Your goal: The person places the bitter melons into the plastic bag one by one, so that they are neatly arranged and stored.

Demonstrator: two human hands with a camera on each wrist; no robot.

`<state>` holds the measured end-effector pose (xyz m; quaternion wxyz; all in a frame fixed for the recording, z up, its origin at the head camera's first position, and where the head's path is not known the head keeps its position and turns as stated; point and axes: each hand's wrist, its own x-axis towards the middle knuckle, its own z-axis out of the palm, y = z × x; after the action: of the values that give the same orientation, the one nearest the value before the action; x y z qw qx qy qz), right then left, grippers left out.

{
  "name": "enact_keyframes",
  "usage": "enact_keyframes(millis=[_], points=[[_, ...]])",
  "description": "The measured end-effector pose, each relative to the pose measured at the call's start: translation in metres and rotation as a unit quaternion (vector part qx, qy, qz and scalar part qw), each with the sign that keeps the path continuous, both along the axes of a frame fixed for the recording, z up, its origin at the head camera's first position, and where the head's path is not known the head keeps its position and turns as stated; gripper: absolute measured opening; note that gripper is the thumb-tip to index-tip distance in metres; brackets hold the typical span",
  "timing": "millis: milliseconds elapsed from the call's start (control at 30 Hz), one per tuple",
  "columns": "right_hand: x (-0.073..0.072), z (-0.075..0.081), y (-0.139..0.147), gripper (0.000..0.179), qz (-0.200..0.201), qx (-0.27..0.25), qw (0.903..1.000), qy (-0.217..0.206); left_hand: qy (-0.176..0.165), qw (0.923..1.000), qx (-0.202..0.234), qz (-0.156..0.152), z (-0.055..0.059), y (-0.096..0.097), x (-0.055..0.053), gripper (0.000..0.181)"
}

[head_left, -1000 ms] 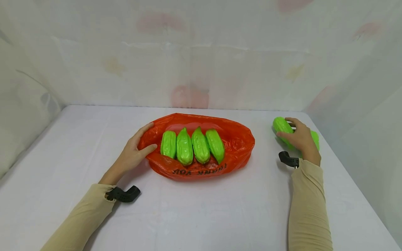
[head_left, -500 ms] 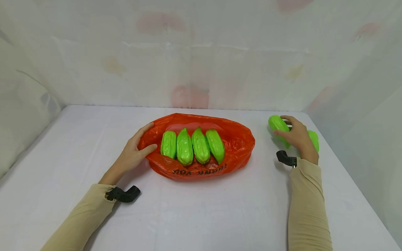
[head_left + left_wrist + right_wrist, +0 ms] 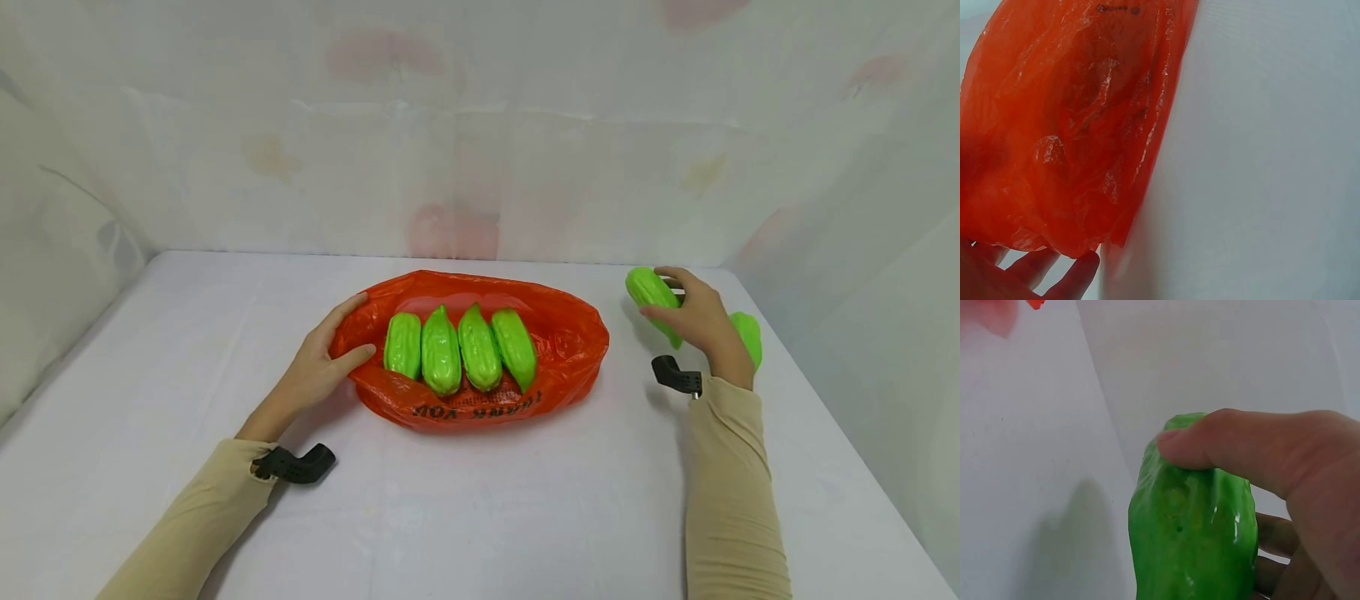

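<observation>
A red plastic bag point(image 3: 570, 358) lies with its mouth wide, printed in black on its near side. Several glossy green bitter melons point(image 3: 441, 350) lie side by side in it. My left hand point(image 3: 318, 358) holds the bag's left rim, thumb and forefinger spread along it; in the left wrist view, fingers point(image 3: 1075, 278) touch the thin plastic. Right of the bag, my right hand point(image 3: 701, 317) grips another bitter melon point(image 3: 649, 290) above the table. The right wrist view has the thumb point(image 3: 1191, 447) across that melon's top and other fingers behind it.
One more bitter melon point(image 3: 747, 337) lies on the table behind the right wrist, partly hidden. A white cloth covers the table point(image 3: 480, 517). Pale printed curtains point(image 3: 525, 150) hang along its back and sides. Black camera mounts point(image 3: 300, 465) sit on both wrists.
The right hand has lifted its bitter melon and moved it left and slightly away, uncovering more of the melon behind the wrist. The left hand and the bag have stayed still.
</observation>
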<state>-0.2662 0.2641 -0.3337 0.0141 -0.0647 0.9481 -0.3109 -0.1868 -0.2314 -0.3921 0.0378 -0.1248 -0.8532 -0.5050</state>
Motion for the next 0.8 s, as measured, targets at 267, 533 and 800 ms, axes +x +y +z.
enact_keyframes(millis=[267, 533, 800], points=[[0.004, 0.01, -0.012, 0.075, 0.015, -0.019, 0.9997, -0.008, 0.0, 1.0, -0.001, 0.001, 0.0, 0.001, 0.0, 0.069], [0.005, 0.017, -0.019, 0.077, 0.033, -0.031, 0.9989, -0.013, -0.002, 1.0, -0.007, 0.003, 0.0, 0.0, -0.001, 0.069], [0.007, 0.025, -0.028, 0.075, 0.043, -0.03, 0.9985, -0.019, 0.0, 1.0, 0.005, -0.001, 0.001, 0.001, 0.0, 0.069]])
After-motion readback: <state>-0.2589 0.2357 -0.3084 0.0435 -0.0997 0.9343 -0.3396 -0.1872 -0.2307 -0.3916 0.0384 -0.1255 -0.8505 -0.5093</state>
